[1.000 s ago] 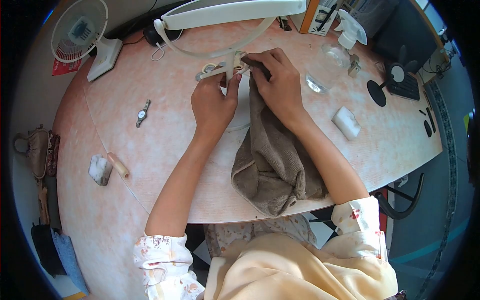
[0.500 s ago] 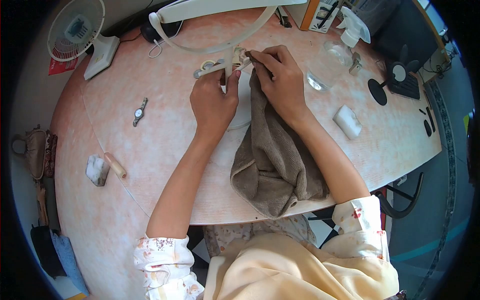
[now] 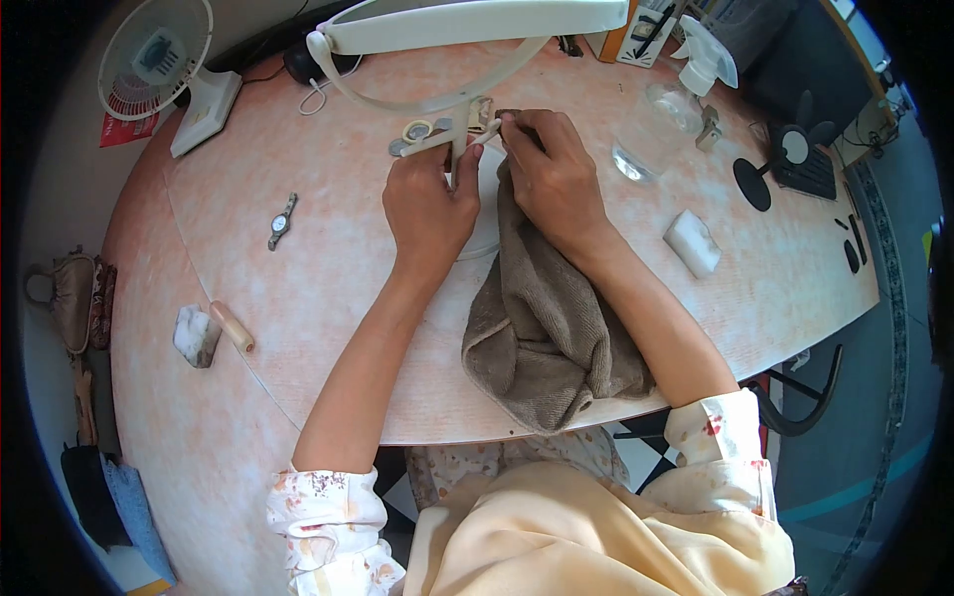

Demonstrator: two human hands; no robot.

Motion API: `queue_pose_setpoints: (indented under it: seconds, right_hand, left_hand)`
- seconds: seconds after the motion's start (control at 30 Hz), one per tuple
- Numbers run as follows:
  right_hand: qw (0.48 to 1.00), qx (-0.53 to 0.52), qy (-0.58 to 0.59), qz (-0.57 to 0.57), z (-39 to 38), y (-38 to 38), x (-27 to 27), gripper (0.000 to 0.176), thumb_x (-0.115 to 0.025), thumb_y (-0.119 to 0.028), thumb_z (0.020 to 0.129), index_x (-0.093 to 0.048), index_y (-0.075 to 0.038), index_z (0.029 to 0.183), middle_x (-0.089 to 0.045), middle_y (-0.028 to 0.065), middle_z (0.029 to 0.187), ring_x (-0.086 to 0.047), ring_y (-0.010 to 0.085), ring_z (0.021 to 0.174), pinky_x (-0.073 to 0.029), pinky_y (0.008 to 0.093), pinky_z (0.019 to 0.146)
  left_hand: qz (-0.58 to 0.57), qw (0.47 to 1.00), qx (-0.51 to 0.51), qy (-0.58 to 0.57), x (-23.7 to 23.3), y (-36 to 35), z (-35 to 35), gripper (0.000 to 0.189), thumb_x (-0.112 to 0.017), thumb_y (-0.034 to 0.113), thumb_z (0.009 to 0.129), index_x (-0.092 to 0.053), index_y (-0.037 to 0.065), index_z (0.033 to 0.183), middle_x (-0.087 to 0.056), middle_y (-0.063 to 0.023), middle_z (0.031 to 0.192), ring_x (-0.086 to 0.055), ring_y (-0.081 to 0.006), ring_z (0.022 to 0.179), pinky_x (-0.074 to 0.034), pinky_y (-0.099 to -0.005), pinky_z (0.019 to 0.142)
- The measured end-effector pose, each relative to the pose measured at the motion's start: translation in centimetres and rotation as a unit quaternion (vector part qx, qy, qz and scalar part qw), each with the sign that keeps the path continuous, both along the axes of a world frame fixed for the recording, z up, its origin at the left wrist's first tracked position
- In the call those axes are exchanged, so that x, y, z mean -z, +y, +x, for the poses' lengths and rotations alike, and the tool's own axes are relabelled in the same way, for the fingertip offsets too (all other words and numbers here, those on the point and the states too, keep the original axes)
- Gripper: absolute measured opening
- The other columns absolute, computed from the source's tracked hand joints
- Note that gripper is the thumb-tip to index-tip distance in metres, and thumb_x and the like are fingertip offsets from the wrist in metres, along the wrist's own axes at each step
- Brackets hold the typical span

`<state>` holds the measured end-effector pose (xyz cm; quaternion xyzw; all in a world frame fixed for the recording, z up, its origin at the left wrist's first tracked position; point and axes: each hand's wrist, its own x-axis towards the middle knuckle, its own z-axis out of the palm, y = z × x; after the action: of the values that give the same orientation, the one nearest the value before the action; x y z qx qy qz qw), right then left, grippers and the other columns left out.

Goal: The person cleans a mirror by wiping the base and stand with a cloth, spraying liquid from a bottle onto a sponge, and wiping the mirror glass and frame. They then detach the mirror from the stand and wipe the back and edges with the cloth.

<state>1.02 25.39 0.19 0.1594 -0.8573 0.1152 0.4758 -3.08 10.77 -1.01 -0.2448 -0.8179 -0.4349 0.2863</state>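
Note:
A white tabletop mirror (image 3: 477, 38) on a stand with a curved yoke and short side arms stands at the far middle of the desk. My left hand (image 3: 430, 204) is closed around its stem, just below the arms. Behind it are small round items (image 3: 417, 130) that I cannot make out well. A brown cloth (image 3: 556, 328) hangs from my right hand (image 3: 554, 179), whose fingers pinch its upper end against the tip of the right side arm. The rest of the cloth drapes to the desk's front edge. Part of the round white base (image 3: 485, 233) shows between my hands.
On the left are a small white fan (image 3: 159, 74), a wristwatch (image 3: 283, 223), a white block (image 3: 197, 336) and a pinkish cylinder (image 3: 233, 326). To the right are a clear spray bottle (image 3: 661, 124), a white sponge (image 3: 693, 243) and a small dark fan (image 3: 765, 179).
The mirror frame has shifted to the right and shows more of its white rim. My right fingers have moved slightly down with the cloth; my left hand keeps its hold on the stem.

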Motion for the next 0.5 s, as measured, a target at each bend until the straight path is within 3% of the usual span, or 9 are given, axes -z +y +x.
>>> queue_pose_setpoints:
  seconds: [0.33, 0.5]
  right_hand:
    - [0.997, -0.052, 0.017, -0.048, -0.1, -1.0, 0.8, 0.008, -0.066, 0.001, 0.079, -0.067, 0.003, 0.087, -0.061, 0.0107, 0.089, -0.062, 0.0268, 0.084, -0.053, 0.0351, 0.069]
    - [0.984, -0.016, -0.013, -0.175, -0.5, 0.0, 0.3, 0.011, -0.069, 0.001, 0.078, -0.069, 0.001, 0.089, -0.062, 0.0112, 0.089, -0.063, 0.0278, 0.080, -0.052, 0.0366, 0.068]
  left_hand:
    - [0.000, 1.000, -0.007, 0.026, 0.5, 0.0, -0.3, 0.019, -0.070, 0.022, 0.090, -0.072, 0.004, 0.096, -0.070, -0.0098, 0.078, -0.064, -0.0205, 0.065, -0.046, -0.0336, 0.057]
    - [-0.002, 1.000, 0.004, 0.004, 0.1, 0.1, -0.1, 0.018, -0.070, 0.021, 0.090, -0.071, 0.004, 0.096, -0.070, -0.0100, 0.080, -0.065, -0.0202, 0.065, -0.046, -0.0333, 0.057]
